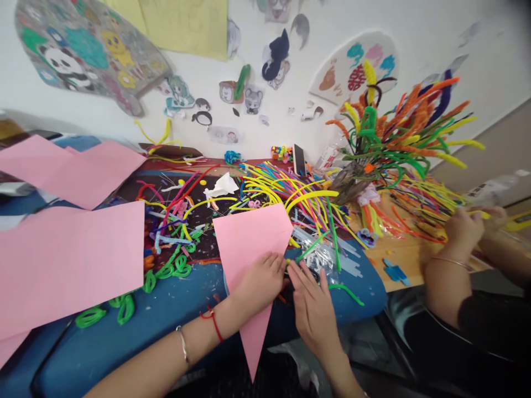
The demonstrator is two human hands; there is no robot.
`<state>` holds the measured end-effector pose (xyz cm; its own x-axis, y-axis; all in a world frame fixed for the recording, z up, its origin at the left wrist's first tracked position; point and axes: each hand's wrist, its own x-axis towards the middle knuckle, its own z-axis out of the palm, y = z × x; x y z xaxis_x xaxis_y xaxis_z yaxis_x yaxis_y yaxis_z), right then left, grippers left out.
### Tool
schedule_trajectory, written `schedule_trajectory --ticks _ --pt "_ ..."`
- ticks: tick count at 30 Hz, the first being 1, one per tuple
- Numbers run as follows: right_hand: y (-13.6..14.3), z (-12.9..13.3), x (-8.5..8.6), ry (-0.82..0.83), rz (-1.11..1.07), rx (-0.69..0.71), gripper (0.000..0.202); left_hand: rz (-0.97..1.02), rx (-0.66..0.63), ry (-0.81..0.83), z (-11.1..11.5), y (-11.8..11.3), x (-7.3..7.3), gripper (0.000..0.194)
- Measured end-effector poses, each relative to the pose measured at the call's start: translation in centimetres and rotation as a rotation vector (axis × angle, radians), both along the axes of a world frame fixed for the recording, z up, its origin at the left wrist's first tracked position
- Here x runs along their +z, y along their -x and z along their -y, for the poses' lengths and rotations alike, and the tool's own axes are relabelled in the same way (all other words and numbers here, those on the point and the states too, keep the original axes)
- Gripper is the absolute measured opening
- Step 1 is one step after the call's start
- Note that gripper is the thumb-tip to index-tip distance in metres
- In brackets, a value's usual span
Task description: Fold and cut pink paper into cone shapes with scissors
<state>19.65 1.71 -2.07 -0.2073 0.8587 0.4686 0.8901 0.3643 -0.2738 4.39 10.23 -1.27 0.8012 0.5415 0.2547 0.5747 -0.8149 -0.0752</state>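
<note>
A sheet of pink paper (236, 235) lies in front of me, folded into a shape that narrows to a point hanging past the blue table's front edge. My left hand (259, 279) rests on it, fingers laid over the paper near its right edge. Beside that edge is my right hand (313, 309), its fingers stretched out and its fingertips close to those of the left. A small yellow bit shows between the two hands, too small to name. Near the right fingers lie a clear plastic bag (326, 254) and a green pipe cleaner (346, 293).
More pink sheets (74, 260) cover the left side of the blue table (166, 309). Behind lie yellow pipe cleaners (265, 185) and green loops (124, 307). A bunch of pipe-cleaner stems (390, 127) stands at right, near another person's hands (464, 229) working over a wooden table (388, 262).
</note>
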Motion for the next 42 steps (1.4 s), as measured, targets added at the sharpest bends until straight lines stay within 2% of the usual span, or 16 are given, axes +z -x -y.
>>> schedule_trajectory --ticks 3,5,9,14,20,26,29,32,34,36,39,42 --pt "0.5 -2.9 0.9 0.167 0.087 -0.015 0.043 0.0 0.062 -0.066 1.3 -0.1 -1.0 0.035" --pt "0.9 -3.9 0.9 0.217 0.082 -0.041 0.043 0.013 0.11 -0.107 2.5 0.0 -1.8 0.037" --pt "1.3 -4.2 0.7 0.239 0.073 -0.096 0.042 0.056 0.19 -0.172 5.0 0.3 -2.9 0.041" --pt "1.5 -4.1 0.8 0.211 0.098 -0.122 0.04 0.1 0.281 -0.226 7.4 0.3 -3.2 0.043" --pt "1.6 -4.1 0.9 0.169 0.133 -0.132 0.038 0.113 0.268 -0.304 9.8 1.2 -3.8 0.048" --pt "1.6 -4.2 0.8 0.123 0.137 -0.143 0.037 0.018 0.218 -0.357 11.7 2.8 -4.4 0.05" --pt "1.5 -4.3 0.7 0.104 0.129 -0.138 0.037 0.003 0.221 -0.319 12.4 3.1 -5.6 0.049" --pt "1.5 -4.4 0.7 0.094 0.127 -0.12 0.037 0.035 0.236 -0.301 12.8 3.5 -7.4 0.048" --pt "1.3 -4.5 0.8 0.092 0.138 -0.105 0.037 0.058 0.212 -0.307 12.8 4.3 -8.4 0.045" --pt "1.1 -4.6 1.0 0.091 0.157 -0.084 0.036 0.066 0.128 -0.338 12.5 5.6 -8.8 0.043" --pt "0.8 -5.2 1.8 0.099 0.185 -0.041 0.037 0.078 -0.082 -0.377 11.7 7.6 -8.4 0.043" --pt "0.9 -7.0 2.9 0.144 0.189 0.038 0.038 0.162 -0.156 -0.35 11.4 8.6 -7.6 0.041"
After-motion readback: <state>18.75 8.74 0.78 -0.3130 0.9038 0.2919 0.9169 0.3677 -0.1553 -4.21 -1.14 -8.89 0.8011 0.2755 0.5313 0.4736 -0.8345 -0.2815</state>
